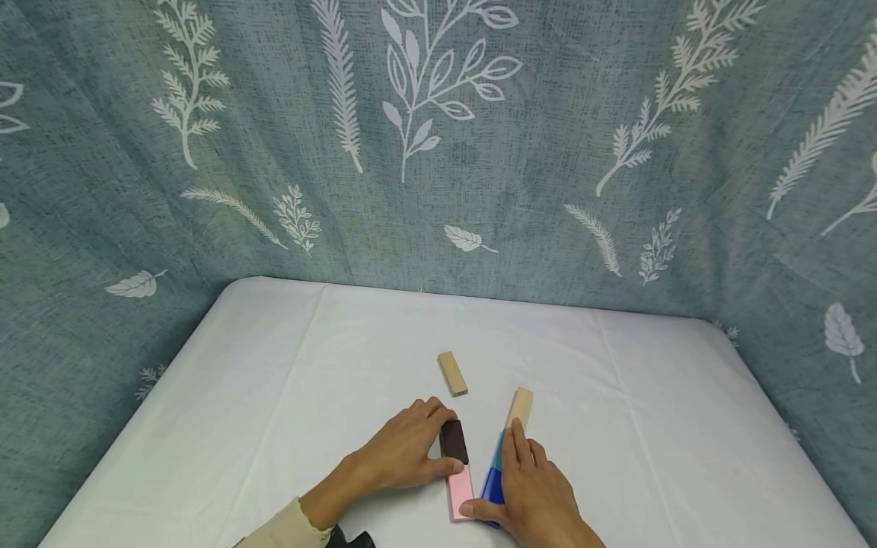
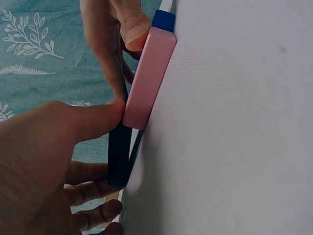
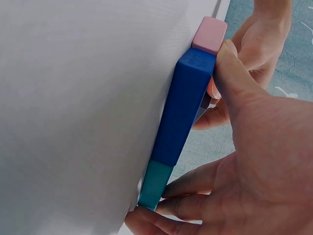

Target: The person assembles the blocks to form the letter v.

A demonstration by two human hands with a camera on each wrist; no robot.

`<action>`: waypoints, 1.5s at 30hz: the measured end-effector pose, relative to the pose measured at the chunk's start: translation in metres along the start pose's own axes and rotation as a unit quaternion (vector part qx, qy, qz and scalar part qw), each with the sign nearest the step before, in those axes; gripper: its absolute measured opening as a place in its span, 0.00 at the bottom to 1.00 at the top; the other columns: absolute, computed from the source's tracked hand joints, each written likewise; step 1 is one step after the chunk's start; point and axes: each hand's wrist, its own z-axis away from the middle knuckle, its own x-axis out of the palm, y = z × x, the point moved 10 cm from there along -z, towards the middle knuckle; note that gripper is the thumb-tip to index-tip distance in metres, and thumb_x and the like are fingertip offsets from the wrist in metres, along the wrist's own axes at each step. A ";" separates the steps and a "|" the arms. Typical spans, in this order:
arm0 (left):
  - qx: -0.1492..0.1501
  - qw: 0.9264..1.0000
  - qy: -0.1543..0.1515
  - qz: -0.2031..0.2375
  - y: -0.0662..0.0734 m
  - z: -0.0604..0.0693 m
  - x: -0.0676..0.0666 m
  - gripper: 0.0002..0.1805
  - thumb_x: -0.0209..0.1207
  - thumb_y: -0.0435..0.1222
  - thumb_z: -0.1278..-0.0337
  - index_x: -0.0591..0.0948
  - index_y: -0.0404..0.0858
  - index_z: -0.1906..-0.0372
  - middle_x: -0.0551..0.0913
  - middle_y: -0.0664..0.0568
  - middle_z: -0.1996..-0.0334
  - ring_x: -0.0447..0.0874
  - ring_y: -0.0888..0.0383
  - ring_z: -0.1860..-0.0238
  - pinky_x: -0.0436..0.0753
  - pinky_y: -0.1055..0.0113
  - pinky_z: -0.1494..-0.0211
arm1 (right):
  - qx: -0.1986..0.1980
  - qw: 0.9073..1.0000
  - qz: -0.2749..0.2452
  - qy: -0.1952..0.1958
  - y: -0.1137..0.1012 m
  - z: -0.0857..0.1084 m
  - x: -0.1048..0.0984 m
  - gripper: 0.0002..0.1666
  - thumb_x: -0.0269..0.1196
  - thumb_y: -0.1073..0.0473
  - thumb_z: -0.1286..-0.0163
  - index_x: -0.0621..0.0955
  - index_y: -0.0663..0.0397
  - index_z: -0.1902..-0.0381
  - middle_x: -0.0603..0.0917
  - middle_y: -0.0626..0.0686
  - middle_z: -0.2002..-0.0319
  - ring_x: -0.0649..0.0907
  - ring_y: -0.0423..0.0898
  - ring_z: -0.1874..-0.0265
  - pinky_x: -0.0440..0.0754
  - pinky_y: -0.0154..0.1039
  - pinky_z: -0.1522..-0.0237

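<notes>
My left hand (image 1: 406, 445) holds a dark brown block (image 1: 454, 441), its fingers by the far end and its thumb at the near end. A pink block (image 2: 150, 78) lies end to end with the dark one. My right hand (image 1: 541, 487) lies along a second row, its fingers straight beside a teal block (image 3: 155, 182). Its thumb touches near the meeting corner of the pink block and a blue block (image 3: 185, 105). A pale wooden block (image 1: 521, 405) continues this row at the far end. The two rows meet at their near ends and spread apart into a V.
Another wooden block (image 1: 452, 373) lies separately, beyond my left hand. Everything rests on a white-covered table (image 1: 342, 342). A green-blue leaf-patterned curtain (image 1: 384, 251) hangs behind and at both sides. Something black (image 1: 356, 540) shows by my left sleeve.
</notes>
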 end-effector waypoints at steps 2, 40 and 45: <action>0.000 1.000 -0.002 0.001 0.000 0.000 0.000 0.34 0.64 0.59 0.39 0.76 0.41 0.38 0.76 0.55 0.46 0.72 0.60 0.51 0.77 0.61 0.46 | 0.000 1.000 0.000 0.001 0.000 0.000 0.000 0.80 0.65 0.17 0.55 0.57 0.75 0.25 0.57 0.71 0.25 0.68 0.66 0.32 0.73 0.63 0.41; -0.005 1.000 0.003 0.002 -0.001 0.000 0.000 0.32 0.64 0.59 0.39 0.77 0.41 0.39 0.75 0.56 0.49 0.71 0.62 0.54 0.76 0.63 0.50 | -0.008 1.000 -0.012 -0.003 0.000 0.000 -0.001 0.79 0.65 0.18 0.53 0.56 0.76 0.25 0.56 0.72 0.24 0.68 0.67 0.32 0.72 0.64 0.42; -0.005 1.000 0.004 -0.001 -0.001 -0.001 0.000 0.33 0.64 0.59 0.39 0.77 0.41 0.39 0.75 0.56 0.49 0.72 0.62 0.54 0.77 0.62 0.49 | -0.008 1.000 -0.006 -0.001 0.000 0.000 -0.001 0.80 0.65 0.18 0.53 0.56 0.76 0.25 0.56 0.72 0.25 0.68 0.67 0.33 0.73 0.64 0.42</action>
